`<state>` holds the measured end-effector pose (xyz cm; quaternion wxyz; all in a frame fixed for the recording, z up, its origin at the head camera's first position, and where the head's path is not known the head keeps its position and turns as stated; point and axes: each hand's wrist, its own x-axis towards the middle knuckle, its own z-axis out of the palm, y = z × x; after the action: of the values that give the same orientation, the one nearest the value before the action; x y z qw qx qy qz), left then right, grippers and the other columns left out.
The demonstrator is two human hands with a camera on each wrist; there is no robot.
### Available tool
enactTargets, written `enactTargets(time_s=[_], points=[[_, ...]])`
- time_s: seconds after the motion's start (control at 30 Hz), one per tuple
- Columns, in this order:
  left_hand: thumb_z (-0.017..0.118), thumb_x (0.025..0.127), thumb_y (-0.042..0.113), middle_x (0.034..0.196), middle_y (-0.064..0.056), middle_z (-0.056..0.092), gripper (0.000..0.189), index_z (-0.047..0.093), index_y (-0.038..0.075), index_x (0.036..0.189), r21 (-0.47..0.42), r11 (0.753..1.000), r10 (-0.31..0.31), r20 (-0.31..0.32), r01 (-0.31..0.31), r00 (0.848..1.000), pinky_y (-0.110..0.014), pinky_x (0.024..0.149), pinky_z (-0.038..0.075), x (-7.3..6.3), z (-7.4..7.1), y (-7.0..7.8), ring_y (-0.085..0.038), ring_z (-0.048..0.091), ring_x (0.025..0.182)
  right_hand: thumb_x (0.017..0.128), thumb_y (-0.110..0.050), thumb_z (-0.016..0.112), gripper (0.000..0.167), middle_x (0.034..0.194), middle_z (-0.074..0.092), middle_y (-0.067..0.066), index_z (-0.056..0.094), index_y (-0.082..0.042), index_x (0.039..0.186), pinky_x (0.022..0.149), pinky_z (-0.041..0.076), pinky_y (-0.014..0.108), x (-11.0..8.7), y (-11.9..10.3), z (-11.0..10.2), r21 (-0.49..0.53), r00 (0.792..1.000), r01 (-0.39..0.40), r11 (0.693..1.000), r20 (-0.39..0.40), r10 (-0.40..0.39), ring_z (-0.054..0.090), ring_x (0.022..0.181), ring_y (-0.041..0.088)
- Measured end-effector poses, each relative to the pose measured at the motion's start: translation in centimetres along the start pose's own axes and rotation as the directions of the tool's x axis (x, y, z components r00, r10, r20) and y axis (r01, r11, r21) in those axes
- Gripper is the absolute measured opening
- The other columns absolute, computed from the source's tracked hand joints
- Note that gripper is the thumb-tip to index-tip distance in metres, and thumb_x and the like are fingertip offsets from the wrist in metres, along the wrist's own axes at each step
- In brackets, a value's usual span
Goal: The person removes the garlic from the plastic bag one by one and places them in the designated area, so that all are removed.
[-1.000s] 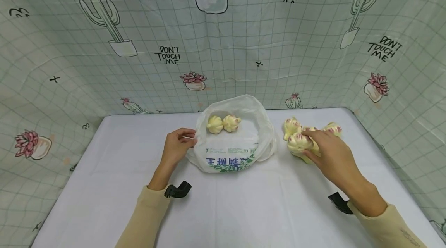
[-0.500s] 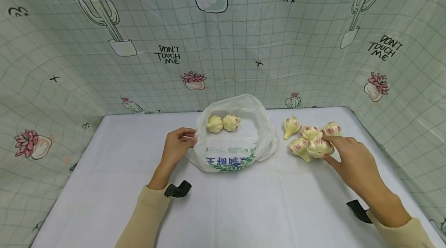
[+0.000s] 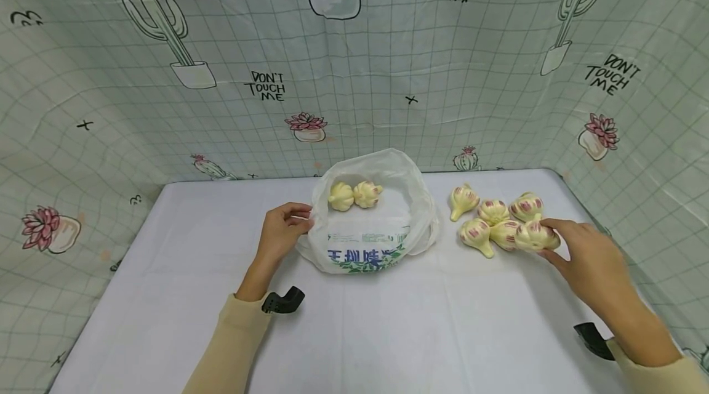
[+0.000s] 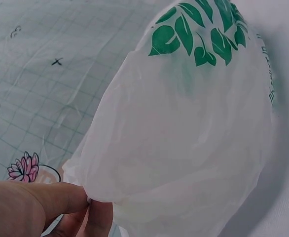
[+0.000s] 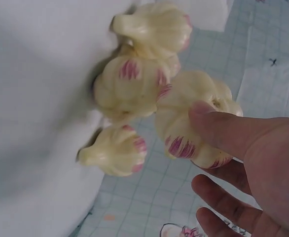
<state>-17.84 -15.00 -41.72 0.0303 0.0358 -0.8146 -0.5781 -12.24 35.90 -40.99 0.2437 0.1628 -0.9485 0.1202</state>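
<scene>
My left hand (image 3: 281,233) pinches the left rim of a white plastic bag (image 3: 421,209), which stands with its mouth wide. In the left wrist view, thumb and fingertips nip the edge of the bag's thin film (image 4: 174,138). Two garlic bulbs (image 3: 367,194) lie inside the bag, side by side. To the right of the bag, my right hand (image 3: 592,258) holds one garlic bulb (image 3: 536,236) between thumb and fingers. Several other garlic bulbs (image 3: 475,234) cluster just left of it and behind it. In the right wrist view the thumb presses on the held bulb (image 5: 184,118).
All of this is on a table with a white cloth (image 3: 354,332). A grid-patterned curtain (image 3: 365,74) with cactus drawings rises behind the table and along both sides. Each wrist carries a black mount, such as the left mount (image 3: 284,300).
My right hand has moved to the right with the garlic bulb, from the cluster's left part to its right end, uncovering the bulbs there. My left hand and the bag stay in place.
</scene>
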Motion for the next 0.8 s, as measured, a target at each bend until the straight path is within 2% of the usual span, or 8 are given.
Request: enactTargets(time_s=[0.3, 0.53, 0.8], points=[[0.068, 0.095, -0.009, 0.116, -0.026, 0.069, 0.027, 0.071, -0.009, 0.122, 0.002, 1.000, -0.003, -0.002, 0.003, 1.000, -0.016, 0.072, 0.056, 0.1, 0.1, -0.1, -0.021, 0.071, 0.091, 0.069, -0.003, 0.094, 0.058, 0.101, 0.075, 0.025, 0.067, -0.002, 0.120, 0.064, 0.049, 0.061, -0.6, 1.8, -0.1, -0.010, 0.998, -0.035, 0.999, 0.051, 0.035, 0.064, 0.080, 0.045], [0.069, 0.095, -0.008, 0.116, -0.024, 0.070, 0.027, 0.071, -0.007, 0.122, 0.002, 1.000, -0.014, -0.002, 0.014, 1.000, -0.016, 0.072, 0.057, 0.0, 0.1, -0.1, -0.018, 0.070, 0.090, 0.070, -0.002, 0.093, 0.056, 0.107, 0.074, 0.028, 0.068, -0.002, 0.120, 0.066, 0.050, 0.064, -0.9, 2.7, 0.1, -0.008, 0.993, -0.065, 0.998, 0.098, 0.065, 0.064, 0.088, 0.049], [0.068, 0.096, -0.009, 0.115, -0.025, 0.070, 0.026, 0.071, -0.008, 0.122, 0.007, 1.000, -0.002, -0.005, 0.002, 1.000, -0.017, 0.072, 0.057, 0.0, 0.0, 0.0, -0.020, 0.071, 0.090, 0.071, -0.003, 0.093, 0.055, 0.101, 0.073, 0.029, 0.068, -0.002, 0.120, 0.063, 0.050, 0.063, -0.9, 3.4, 0.4, -0.016, 0.987, -0.072, 0.997, 0.146, 0.073, 0.065, 0.084, 0.048]])
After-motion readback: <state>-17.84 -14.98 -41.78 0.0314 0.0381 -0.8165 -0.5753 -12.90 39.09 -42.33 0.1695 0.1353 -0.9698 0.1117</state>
